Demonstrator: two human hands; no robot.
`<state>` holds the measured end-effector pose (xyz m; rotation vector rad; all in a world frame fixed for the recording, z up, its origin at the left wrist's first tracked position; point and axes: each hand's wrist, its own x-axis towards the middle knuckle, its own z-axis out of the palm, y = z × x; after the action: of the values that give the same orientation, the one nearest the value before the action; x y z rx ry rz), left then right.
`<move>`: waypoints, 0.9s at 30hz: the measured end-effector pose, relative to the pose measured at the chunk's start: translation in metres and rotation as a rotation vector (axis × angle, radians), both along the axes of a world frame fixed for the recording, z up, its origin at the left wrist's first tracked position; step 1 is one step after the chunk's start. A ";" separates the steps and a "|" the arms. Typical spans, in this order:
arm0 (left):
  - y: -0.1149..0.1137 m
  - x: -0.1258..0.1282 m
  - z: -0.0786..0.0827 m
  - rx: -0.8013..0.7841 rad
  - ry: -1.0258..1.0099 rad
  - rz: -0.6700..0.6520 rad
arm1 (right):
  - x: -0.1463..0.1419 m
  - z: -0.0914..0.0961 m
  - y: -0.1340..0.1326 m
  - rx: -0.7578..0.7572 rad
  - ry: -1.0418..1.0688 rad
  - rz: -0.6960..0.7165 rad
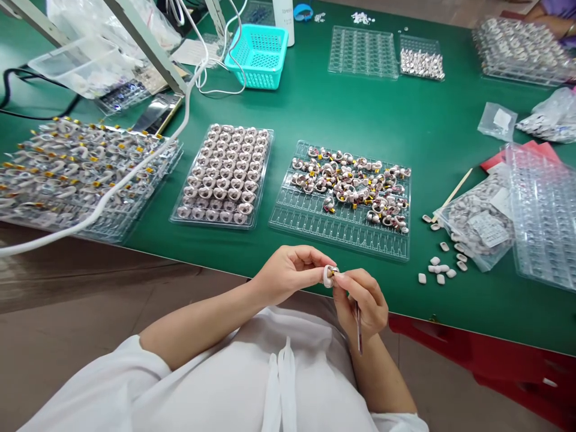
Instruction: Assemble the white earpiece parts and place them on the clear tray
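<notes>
My left hand [285,276] pinches a small white plastic earpiece-like shell [328,276] between thumb and fingertips, just in front of the table edge. A bit of yellow strip shows inside its curved opening. My right hand [363,300] is closed, with thumb and index fingertip touching the shell's right side. Slim metal tweezers [359,330] are tucked in its fingers and point down. Just beyond the hands, a clear tray [297,223] carries a loose heap of similar shells with yellow strips. Left of it, another clear tray [254,223] is filled with neat rows of white shells.
Stacked trays of strip-fitted parts [81,174] stand at left, crossed by a white cable [135,174]. At right lie loose white caps [434,261], a bag of caps [477,222] and clear trays [546,228]. A turquoise basket [258,75] sits behind. Another person's arm [551,24] shows far right.
</notes>
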<state>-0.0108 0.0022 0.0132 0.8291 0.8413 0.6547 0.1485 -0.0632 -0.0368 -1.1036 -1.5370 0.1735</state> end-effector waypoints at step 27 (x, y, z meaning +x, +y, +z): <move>-0.005 0.001 -0.004 0.022 -0.013 0.053 | -0.012 0.004 -0.002 -0.100 0.043 -0.092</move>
<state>-0.0097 -0.0028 0.0095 0.8240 0.8473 0.7166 0.1365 -0.0655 -0.0327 -1.2395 -1.4488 0.2115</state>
